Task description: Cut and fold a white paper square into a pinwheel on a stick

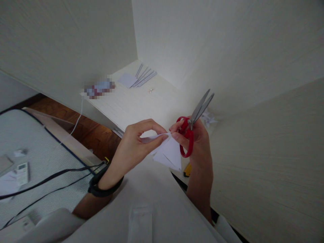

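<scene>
My left hand (135, 143) pinches the top edge of a folded white paper (169, 153) between thumb and fingers, just above my lap. Opposite it, my right hand (196, 140) holds red-handled scissors (193, 123) with the grey blades closed and pointing up and to the right. The right fingertips also touch the same paper edge, meeting the left fingertips. The paper hangs down between the two hands. A black band sits on my left wrist.
A white desk (131, 101) runs into a corner of white walls, with a white sheet and several thin strips (144, 78) at its far end and crumpled paper (209, 118) near the right wall. A bed with a remote (22, 172) and black cables lies at left.
</scene>
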Motion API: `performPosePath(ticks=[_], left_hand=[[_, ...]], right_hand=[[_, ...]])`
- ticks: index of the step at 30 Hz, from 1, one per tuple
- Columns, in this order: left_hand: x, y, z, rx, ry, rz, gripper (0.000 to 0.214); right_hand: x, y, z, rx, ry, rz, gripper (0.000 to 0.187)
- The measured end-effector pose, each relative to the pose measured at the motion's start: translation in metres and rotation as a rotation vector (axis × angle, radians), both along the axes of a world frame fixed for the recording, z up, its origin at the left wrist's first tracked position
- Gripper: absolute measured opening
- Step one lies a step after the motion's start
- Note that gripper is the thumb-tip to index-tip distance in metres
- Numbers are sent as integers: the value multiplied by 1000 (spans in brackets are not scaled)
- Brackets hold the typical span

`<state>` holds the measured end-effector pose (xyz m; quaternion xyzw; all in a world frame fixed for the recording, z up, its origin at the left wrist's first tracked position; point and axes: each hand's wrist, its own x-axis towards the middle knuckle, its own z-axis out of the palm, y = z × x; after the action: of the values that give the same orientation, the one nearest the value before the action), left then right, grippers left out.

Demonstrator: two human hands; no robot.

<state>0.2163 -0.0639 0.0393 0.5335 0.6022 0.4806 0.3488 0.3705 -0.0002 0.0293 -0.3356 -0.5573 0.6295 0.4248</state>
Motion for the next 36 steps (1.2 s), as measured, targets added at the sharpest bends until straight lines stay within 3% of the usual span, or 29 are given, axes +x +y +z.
performPosePath(ticks=[18, 36], left_hand=[[1, 1, 0, 9, 0, 22, 7], [0, 2, -1, -48, -110, -39, 9]], right_hand=[[-2, -1, 1, -28, -28, 44, 31], [-1, -2, 0, -30, -25, 41, 32]])
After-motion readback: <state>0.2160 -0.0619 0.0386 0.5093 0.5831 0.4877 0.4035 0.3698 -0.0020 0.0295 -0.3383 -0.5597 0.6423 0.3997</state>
